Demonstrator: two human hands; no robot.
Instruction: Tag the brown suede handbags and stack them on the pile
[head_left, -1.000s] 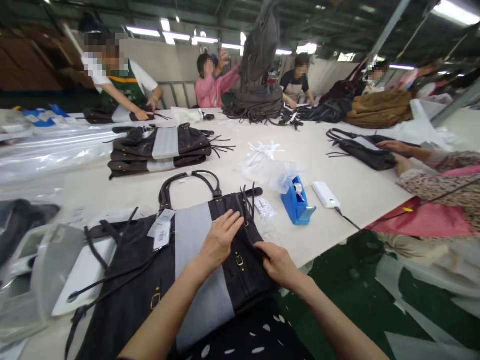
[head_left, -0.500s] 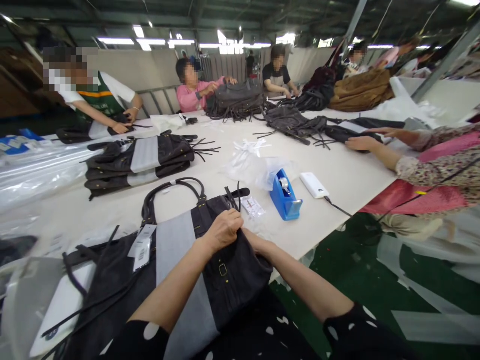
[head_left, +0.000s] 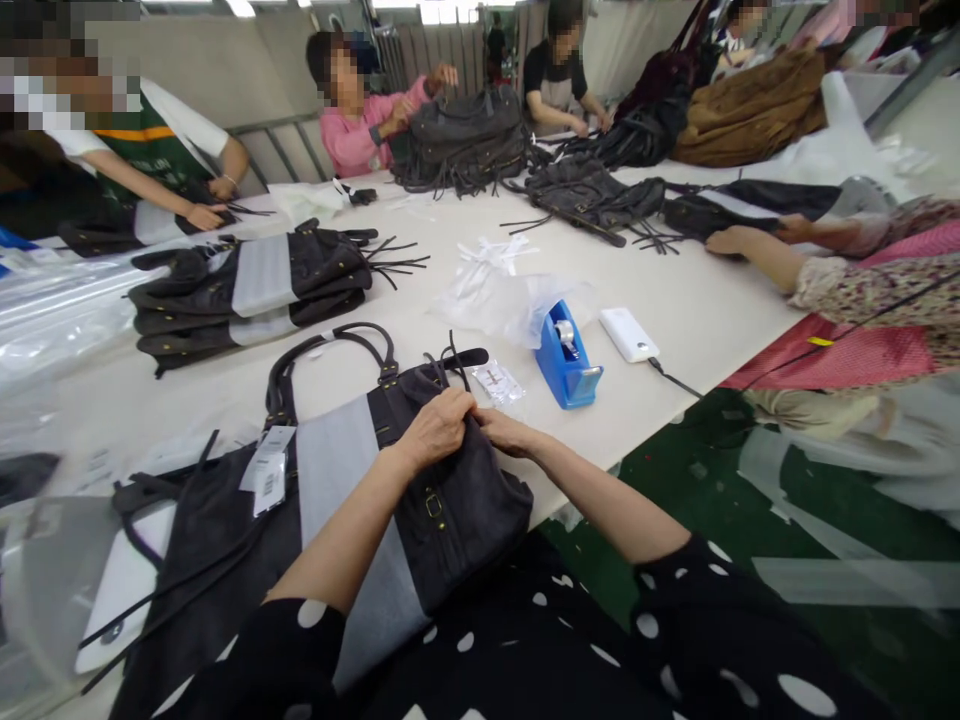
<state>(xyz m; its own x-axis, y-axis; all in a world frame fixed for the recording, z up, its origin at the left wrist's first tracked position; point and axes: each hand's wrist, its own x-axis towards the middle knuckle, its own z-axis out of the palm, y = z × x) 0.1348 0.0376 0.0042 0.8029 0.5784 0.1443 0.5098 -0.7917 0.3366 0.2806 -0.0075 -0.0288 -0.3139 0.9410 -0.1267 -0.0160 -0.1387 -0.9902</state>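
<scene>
A dark handbag [head_left: 472, 520] lies in front of me, with a pale wrapping band [head_left: 341, 480] around its middle and a white tag [head_left: 268, 470] near its handles [head_left: 341, 335]. My left hand [head_left: 439, 425] is closed on the bag's upper right edge. Against it, my right hand [head_left: 504, 430] is closed at the same edge, its fingertips partly hidden by the bag. Thin dark cords [head_left: 450, 365] stick up just beyond my fingers. Behind them lies a small clear packet [head_left: 499, 383].
A blue tape dispenser [head_left: 568, 365] and a white power bank [head_left: 628, 335] with a cable stand to the right. Stacked dark bags [head_left: 255, 290] lie at the left back. Several people work around the table [head_left: 720, 310]; a co-worker's hands [head_left: 739, 240] rest on a bag at right.
My view has tilted down and come closer. My right hand has risen from behind the bag's side to its top edge, beside my left hand, which keeps its hold.
</scene>
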